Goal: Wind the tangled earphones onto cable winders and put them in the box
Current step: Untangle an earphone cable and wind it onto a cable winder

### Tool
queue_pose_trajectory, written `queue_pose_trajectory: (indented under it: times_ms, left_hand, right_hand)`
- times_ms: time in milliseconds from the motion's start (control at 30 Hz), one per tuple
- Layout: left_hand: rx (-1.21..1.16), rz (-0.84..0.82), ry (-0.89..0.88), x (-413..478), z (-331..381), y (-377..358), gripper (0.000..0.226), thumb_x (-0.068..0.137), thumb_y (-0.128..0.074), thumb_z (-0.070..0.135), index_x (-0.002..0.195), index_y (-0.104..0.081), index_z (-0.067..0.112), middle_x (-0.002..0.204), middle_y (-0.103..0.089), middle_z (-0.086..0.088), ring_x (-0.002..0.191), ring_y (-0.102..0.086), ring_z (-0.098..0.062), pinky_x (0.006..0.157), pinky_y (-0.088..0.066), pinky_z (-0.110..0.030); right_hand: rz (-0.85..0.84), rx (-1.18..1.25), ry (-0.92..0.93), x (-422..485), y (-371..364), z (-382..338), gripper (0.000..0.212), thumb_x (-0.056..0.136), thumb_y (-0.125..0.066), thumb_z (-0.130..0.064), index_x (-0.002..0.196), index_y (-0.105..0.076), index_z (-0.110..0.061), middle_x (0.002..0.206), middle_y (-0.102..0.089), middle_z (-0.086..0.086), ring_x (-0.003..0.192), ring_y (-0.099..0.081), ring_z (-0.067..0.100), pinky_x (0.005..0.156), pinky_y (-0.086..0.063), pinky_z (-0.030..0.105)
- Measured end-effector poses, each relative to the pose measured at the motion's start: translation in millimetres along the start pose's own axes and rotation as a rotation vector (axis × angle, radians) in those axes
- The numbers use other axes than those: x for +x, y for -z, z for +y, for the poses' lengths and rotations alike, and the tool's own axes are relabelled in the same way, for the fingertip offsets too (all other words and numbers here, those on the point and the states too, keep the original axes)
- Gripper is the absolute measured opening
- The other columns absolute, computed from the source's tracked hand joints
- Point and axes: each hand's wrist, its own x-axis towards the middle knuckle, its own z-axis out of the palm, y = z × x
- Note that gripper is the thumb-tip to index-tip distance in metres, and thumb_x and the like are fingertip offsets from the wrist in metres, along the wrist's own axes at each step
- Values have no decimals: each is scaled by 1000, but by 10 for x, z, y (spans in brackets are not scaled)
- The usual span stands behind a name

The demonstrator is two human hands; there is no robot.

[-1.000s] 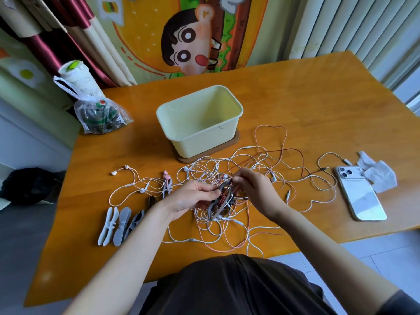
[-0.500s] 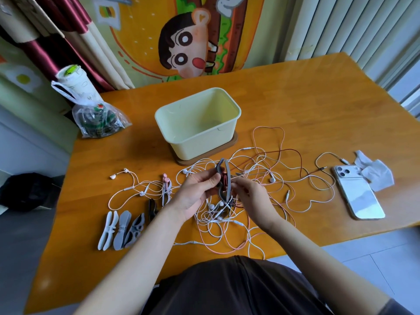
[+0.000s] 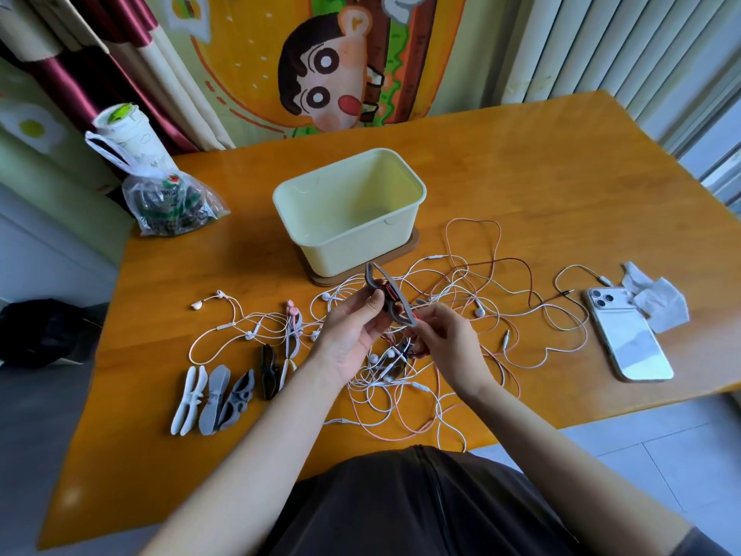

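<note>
My left hand (image 3: 353, 335) grips a grey cable winder (image 3: 391, 296) held above the table, with dark red cord wound round its middle. My right hand (image 3: 445, 343) pinches the winder's lower end and the red cord there. Under both hands lies a tangle of white, pink and red earphones (image 3: 453, 307). The pale yellow box (image 3: 349, 210) stands open just beyond, on a brown base; nothing shows inside it. Several spare winders (image 3: 216, 395), white, grey and black, lie in a row at the left front.
A white phone (image 3: 627, 339) lies face down at the right, with crumpled white tissue (image 3: 657, 298) beside it. A plastic bag with a cup (image 3: 160, 194) sits at the table's left back corner. The table's front edge runs close below the tangle.
The winder has risen from the tangle and tilted so its top points left toward the box. Both hands came up a little with it.
</note>
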Motion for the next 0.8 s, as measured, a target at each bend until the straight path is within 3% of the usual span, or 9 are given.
queue_pose_trajectory:
  times_ms: [100, 200, 367, 500, 567, 700, 800]
  left_hand:
    - [21, 82, -41, 10, -8, 17, 11, 89, -58, 4, 96, -66, 9, 87, -72, -6, 77, -70, -16, 66, -56, -22]
    - [161, 156, -131, 3, -27, 16, 11, 88, -60, 6, 94, -68, 10, 89, -73, -5, 85, -69, -18, 78, -55, -26]
    - [411, 237, -262, -10, -20, -3, 9, 87, -66, 13, 94, -71, 18, 97, -73, -5, 95, -69, -22, 89, -54, -34]
    - [524, 240, -376, -51, 7, -58, 14, 87, -66, 15, 85, -68, 29, 87, -73, 6, 87, -70, -9, 81, -55, -25]
    - [634, 219, -474, -68, 19, -67, 18, 87, -66, 15, 83, -66, 33, 80, -70, 15, 78, -68, 0, 74, -54, -21]
    - [901, 258, -701, -35, -17, 13, 22, 84, -69, 9, 105, -71, 15, 90, -62, 8, 85, -63, -9, 71, -46, -6]
    - [969, 277, -727, -22, -41, 86, 33, 84, -69, 8, 116, -67, 9, 99, -59, 1, 91, -59, -12, 71, -43, -1]
  right_hand:
    - [-13, -117, 41, -19, -2, -3, 14, 94, -51, -6, 103, -59, -13, 72, -61, -6, 54, -54, -1, 55, -47, 12]
    - [-23, -240, 77, -33, -12, -10, 23, 95, -48, -6, 115, -61, -9, 75, -59, -7, 56, -53, 2, 54, -45, 12]
    - [-91, -332, 41, 50, 7, -68, 21, 96, -47, -10, 106, -65, -7, 71, -58, -6, 51, -46, 6, 45, -35, 11]
    - [-213, -332, 8, 106, 65, -177, 33, 99, -42, -11, 71, -57, -20, 60, -50, -3, 51, -41, 10, 49, -32, 20]
    - [-253, -364, 38, 102, 73, -221, 40, 99, -41, -12, 63, -50, -25, 57, -46, -6, 47, -40, 4, 50, -32, 20]
    - [-230, -395, 138, 60, 41, -271, 31, 98, -46, -19, 71, -60, -22, 59, -50, -11, 48, -48, -2, 48, -35, 12]
    - [-222, -451, 176, 51, 24, -297, 24, 97, -47, -17, 87, -68, -10, 65, -53, -14, 52, -50, -3, 53, -40, 10]
